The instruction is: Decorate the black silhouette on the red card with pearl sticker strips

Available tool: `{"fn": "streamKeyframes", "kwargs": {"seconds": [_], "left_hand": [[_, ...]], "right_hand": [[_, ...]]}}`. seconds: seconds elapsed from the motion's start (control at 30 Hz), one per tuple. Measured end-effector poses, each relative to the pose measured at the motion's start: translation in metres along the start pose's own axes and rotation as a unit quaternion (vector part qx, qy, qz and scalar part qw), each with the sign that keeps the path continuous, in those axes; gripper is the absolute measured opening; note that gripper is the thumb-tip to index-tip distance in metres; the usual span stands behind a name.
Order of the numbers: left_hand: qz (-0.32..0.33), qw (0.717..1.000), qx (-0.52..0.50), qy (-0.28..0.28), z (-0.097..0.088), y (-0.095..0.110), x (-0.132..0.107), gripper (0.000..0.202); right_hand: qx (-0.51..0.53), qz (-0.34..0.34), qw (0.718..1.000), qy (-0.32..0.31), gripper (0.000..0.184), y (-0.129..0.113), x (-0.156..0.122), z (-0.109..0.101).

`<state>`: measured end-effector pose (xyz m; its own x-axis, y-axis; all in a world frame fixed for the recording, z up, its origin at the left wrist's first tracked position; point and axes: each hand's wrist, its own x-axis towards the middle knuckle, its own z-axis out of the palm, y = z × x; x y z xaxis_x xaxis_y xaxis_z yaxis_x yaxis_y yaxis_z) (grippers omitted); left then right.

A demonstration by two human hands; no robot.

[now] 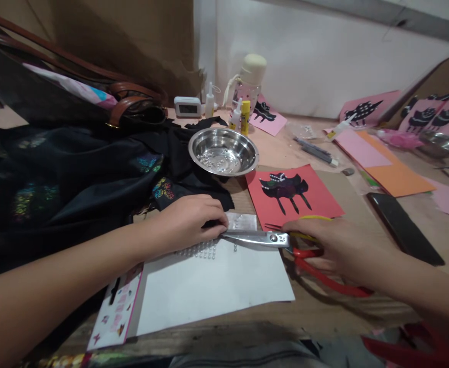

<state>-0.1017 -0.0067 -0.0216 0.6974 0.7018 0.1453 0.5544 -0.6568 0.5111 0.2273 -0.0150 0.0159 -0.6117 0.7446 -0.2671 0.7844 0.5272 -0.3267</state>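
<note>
My right hand (333,245) grips a pair of scissors (257,237) with red handles, blades pointing left. A thin two-pronged tip, like tweezers (273,226), sticks out by its fingers; a yellow curved part shows above the scissors handle. My left hand (193,220) is closed at the blade tips, its fingers pinching a clear sheet of stick-on pearls (205,251). The hand hides part of that sheet. Under it lies a white paper sheet (216,291). Just behind is a red card (324,197) bearing a black cut-out shape with pearls along its top.
A steel bowl (224,135) with loose pearls stands behind my left hand. Black cloth (74,174) covers the left side. A phone (404,227) lies right. Glue bottles (210,102), a glue stick (245,117), a drink bottle (253,74) and coloured paper (393,163) are farther back.
</note>
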Motion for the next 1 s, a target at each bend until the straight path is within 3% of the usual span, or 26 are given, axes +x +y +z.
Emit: {"fn": "streamKeyframes", "kwargs": {"seconds": [0.17,0.4,0.47,0.6,0.67,0.7,0.77,0.9,1.0], "left_hand": [[-0.084,0.994,-0.063,0.012,-0.004,0.001,0.000,0.013],[-0.161,0.955,-0.249,0.030,-0.009,0.001,0.002,0.016],[-0.171,0.925,-0.337,0.040,-0.010,0.008,0.001,0.017],[-0.170,0.829,-0.533,0.032,-0.011,0.029,0.005,0.031],[-0.172,0.806,-0.565,0.026,-0.012,0.041,0.011,0.037],[-0.168,0.808,-0.564,0.028,-0.012,0.047,0.015,0.037],[-0.151,0.838,-0.522,0.039,-0.012,0.060,0.024,0.033],[-0.115,0.917,-0.378,0.047,-0.002,0.082,0.040,0.023],[-0.081,0.948,-0.300,0.059,0.011,0.093,0.044,0.019]], "right_hand": [[0.030,0.027,0.999,0.019,0.042,0.011,-0.013,0.004],[0.082,0.016,0.996,-0.001,0.044,0.011,-0.037,0.008],[0.098,0.011,0.995,-0.016,0.040,0.007,-0.040,0.012],[0.085,-0.018,0.996,-0.002,0.044,0.006,-0.042,0.014],[0.086,-0.035,0.995,0.026,0.037,0.006,-0.041,0.008],[0.096,-0.040,0.993,0.054,0.029,0.003,-0.039,0.004],[0.134,-0.044,0.981,0.133,0.017,-0.005,-0.035,-0.005],[0.245,-0.072,0.926,0.277,0.009,-0.032,-0.022,-0.009],[0.316,-0.131,0.883,0.323,0.013,-0.046,-0.014,-0.002]]}}
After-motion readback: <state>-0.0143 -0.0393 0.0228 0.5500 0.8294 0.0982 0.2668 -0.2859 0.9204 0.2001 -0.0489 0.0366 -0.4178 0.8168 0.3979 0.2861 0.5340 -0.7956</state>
